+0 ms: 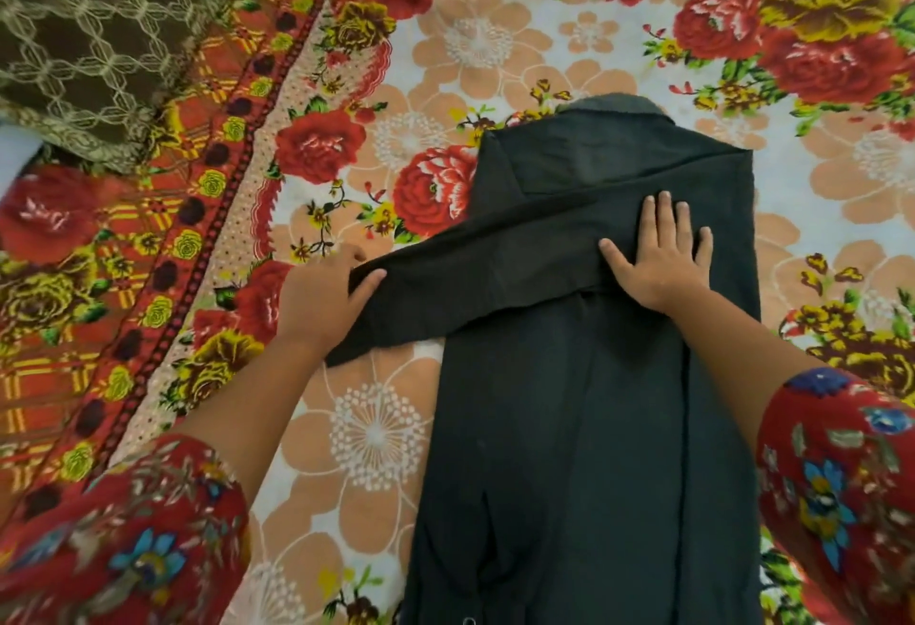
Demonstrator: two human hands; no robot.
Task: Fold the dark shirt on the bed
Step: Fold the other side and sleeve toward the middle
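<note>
Fingers [369, 278] of left hand [317, 298] pinch one dark shirt [569, 426] sleeve [445, 288].

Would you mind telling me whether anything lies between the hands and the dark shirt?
Nothing visible does. The left hand already grips the sleeve, and the right hand lies flat on the shirt.

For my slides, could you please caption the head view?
Left hand grips the dark shirt's sleeve; right hand presses it flat.
</note>
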